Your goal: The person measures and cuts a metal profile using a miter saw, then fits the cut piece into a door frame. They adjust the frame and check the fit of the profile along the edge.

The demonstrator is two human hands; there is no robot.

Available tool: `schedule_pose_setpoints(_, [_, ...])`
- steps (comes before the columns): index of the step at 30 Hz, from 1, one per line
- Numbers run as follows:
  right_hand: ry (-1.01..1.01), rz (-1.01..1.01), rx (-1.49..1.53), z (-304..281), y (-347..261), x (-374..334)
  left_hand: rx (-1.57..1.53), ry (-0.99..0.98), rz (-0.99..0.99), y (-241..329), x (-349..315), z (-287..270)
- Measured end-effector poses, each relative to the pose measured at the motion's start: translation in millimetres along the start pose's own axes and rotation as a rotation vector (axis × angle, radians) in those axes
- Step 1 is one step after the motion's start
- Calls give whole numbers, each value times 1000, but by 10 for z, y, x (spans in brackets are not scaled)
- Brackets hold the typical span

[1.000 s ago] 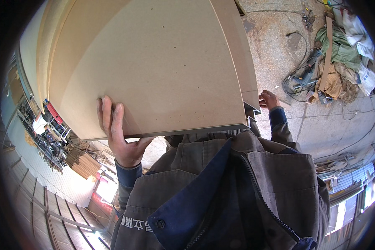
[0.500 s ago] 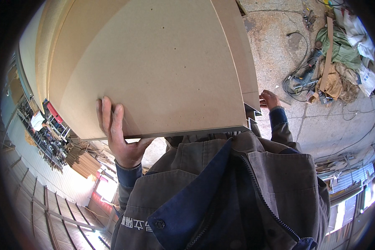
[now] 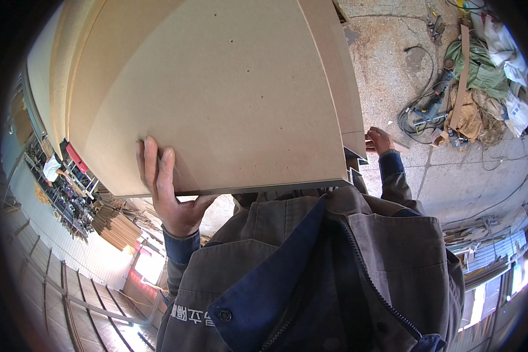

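A large tan fiberboard panel with rows of small holes and a dark front edge fills the middle, close against my jacket. My left hand rests at its front left edge, fingers stretched over the top face and thumb spread along the edge. Under the panel's right side, a lower board juts out, with dark metal profiles at its near corner. Beside that board is my right hand, its fingers bent toward the side; the fingertips are partly hidden. A thin pale strip shows just past this hand.
On the concrete floor at right lie a corded power tool, a green sack and scraps. Stacked boards and a cluttered rack stand at left, where a person in a white top is visible. More timber lies at lower right.
The panel has shifted very slightly in view. Both hands stay in nearly the same places.
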State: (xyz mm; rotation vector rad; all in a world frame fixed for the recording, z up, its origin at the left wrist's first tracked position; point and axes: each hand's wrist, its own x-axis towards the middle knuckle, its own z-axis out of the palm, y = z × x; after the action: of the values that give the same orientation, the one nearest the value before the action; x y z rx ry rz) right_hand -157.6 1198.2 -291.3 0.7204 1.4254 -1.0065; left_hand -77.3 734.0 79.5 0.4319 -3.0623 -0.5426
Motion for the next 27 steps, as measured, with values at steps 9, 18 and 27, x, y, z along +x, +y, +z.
schedule_pose_setpoints(9, [-16,-62,-74,54,-36,18,-35,-7,-7,88,67,-21])
schedule_pose_setpoints(18, [-67,-61,21,-40,349,325,-114,46,-18,72,28,-81])
schedule_pose_setpoints(27, [-132,-243,-56,512,165,-399,-132,168,110,-100,-100,32])
